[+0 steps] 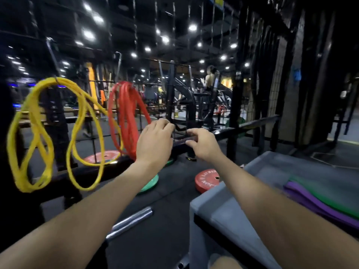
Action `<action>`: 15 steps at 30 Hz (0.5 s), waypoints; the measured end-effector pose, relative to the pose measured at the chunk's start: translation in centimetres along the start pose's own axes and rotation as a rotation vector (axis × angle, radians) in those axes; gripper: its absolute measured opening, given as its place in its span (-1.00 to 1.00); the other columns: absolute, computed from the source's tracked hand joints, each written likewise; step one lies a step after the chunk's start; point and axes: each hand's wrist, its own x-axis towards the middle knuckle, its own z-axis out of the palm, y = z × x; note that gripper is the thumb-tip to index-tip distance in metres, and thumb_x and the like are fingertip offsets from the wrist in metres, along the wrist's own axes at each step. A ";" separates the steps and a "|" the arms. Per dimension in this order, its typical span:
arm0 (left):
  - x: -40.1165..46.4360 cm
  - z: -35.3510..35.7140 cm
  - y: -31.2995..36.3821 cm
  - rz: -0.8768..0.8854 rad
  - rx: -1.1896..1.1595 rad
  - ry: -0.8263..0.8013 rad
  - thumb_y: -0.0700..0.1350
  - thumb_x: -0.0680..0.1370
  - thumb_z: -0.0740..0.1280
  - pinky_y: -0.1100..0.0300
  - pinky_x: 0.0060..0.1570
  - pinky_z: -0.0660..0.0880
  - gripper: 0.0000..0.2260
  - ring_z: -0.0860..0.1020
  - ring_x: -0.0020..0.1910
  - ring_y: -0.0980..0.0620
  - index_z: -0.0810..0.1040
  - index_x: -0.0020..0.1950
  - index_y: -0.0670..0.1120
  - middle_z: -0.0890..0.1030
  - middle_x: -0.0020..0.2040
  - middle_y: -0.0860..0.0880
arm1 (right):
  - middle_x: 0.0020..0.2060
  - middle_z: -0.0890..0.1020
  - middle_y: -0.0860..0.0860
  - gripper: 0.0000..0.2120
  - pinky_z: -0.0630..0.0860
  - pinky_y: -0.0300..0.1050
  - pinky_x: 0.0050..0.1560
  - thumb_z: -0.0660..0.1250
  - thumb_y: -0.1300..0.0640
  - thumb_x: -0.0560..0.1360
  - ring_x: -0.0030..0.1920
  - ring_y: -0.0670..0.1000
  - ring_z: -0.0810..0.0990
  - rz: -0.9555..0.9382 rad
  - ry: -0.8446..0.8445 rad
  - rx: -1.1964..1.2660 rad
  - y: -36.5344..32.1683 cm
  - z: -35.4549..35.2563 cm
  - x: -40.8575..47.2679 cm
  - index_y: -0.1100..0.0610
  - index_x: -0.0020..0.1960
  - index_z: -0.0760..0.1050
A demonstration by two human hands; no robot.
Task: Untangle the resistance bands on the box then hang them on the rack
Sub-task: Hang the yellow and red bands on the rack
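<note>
Both arms reach forward to the black wire rack (64, 176). My left hand (155, 141) and my right hand (202, 143) each pinch an end of a short dark band (182, 139) stretched between them at the rack; the band is blurred against the dark bars. Yellow bands (29, 109) hang in loops from the rack's top wire at the left. Red bands (126, 117) hang just left of my left hand. On the grey box (223, 206) at the lower right lie a purple band (310, 202) and a green band (330, 191).
On the dark floor lie a red weight plate (206, 179), a green plate (149, 183), another red plate (103, 156) behind the rack and a chrome bar (130, 222). Gym machines and a person (210, 78) stand far behind.
</note>
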 end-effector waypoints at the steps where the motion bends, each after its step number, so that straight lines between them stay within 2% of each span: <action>1: -0.1 0.6 0.9 0.007 -0.034 -0.031 -0.17 0.51 0.28 0.05 0.14 0.35 -0.71 0.43 0.20 -0.11 0.49 0.23 -0.09 0.48 0.19 -0.05 | 0.26 0.50 0.10 -0.60 0.39 -0.05 0.28 0.32 0.18 0.50 0.25 0.11 0.47 0.012 0.003 -0.014 1.1 -0.4 -0.7 0.17 0.33 0.42; 7: -1.2 6.2 8.2 0.056 -0.236 -0.206 -0.11 0.54 0.25 0.08 0.12 0.35 -0.68 0.40 0.22 -0.06 0.43 0.30 -0.04 0.44 0.25 -0.01 | 0.20 0.52 0.10 -0.67 0.42 -0.08 0.17 0.30 0.19 0.52 0.17 0.10 0.51 0.137 0.045 -0.161 8.6 -3.0 -4.8 0.15 0.28 0.46; 11: -2.1 10.6 13.5 0.106 -0.326 -0.328 -0.08 0.56 0.23 0.14 0.07 0.32 -0.69 0.39 0.21 -0.03 0.40 0.30 -0.01 0.42 0.26 0.02 | -0.10 0.59 0.13 -0.87 0.46 -0.03 -0.07 0.30 0.21 0.48 0.00 0.18 0.56 0.277 0.077 -0.207 14.1 -5.3 -7.3 0.20 0.01 0.55; 13: -2.6 12.8 16.2 0.129 -0.372 -0.388 -0.08 0.57 0.22 0.13 0.06 0.33 -0.70 0.40 0.21 -0.02 0.40 0.31 -0.01 0.42 0.26 0.02 | -0.05 0.62 0.16 -0.85 0.50 0.04 -0.02 0.30 0.23 0.48 0.02 0.19 0.56 0.342 0.093 -0.200 16.5 -6.3 -8.6 0.25 0.01 0.55; 15: -3.1 14.9 18.8 0.144 -0.415 -0.445 -0.08 0.56 0.22 0.10 0.09 0.36 -0.69 0.40 0.22 -0.04 0.40 0.31 -0.03 0.41 0.26 0.02 | -0.10 0.61 0.09 -0.93 0.47 -0.04 -0.07 0.30 0.22 0.48 -0.01 0.11 0.55 0.403 0.091 -0.202 19.1 -7.2 -10.1 0.14 -0.07 0.56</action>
